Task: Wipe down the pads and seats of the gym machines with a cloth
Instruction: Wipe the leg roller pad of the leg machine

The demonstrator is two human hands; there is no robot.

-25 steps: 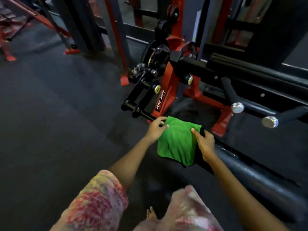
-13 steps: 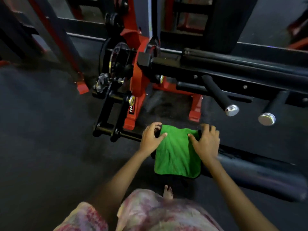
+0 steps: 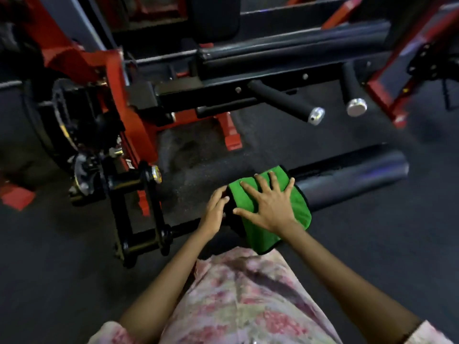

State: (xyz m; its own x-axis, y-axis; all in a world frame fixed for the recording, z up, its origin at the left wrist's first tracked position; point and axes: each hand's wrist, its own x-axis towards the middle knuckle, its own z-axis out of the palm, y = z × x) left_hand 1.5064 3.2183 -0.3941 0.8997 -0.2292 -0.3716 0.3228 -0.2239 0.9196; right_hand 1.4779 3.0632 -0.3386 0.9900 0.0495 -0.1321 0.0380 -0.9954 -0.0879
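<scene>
A green cloth is draped over the left end of a long black roller pad low on a red and black gym machine. My right hand lies flat on the cloth with its fingers spread, pressing it onto the pad. My left hand sits just left of the cloth at the pad's end, fingers curved against it; what they touch is hidden. A second black pad runs along the machine further back.
Two black handles with chrome end caps stick out above the roller pad. A black linkage arm and red frame stand to the left. Dark rubber floor lies around. My patterned clothing fills the bottom.
My right hand has moved from the cloth's right edge onto its middle and spread flat. My left hand has let go of the cloth's left edge. The view has swung right and closer.
</scene>
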